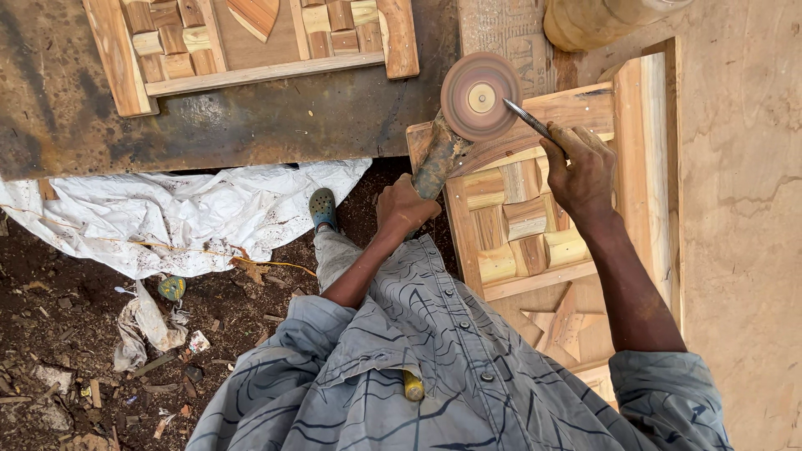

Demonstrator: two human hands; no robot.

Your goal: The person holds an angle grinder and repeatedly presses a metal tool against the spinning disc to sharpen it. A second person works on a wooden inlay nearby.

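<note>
Looking down past a grey patterned shirt (434,359), the left hand (405,205) has its grip wrapped tight around the dusty body of an angle grinder (439,159), held over the near corner of a carved wooden panel (543,242). The right hand (585,171) hovers above the panel's block pattern, its grip pinched narrow on a thin metal tool (526,119) whose tip meets the middle of the grinder's round sanding disc (480,96). Farther left, a foot in a green clog (322,209) stands on dark earth beside a crumpled white sheet (180,217). Beyond lies a second wooden panel (251,50) on a stained dark counter (251,125).
</note>
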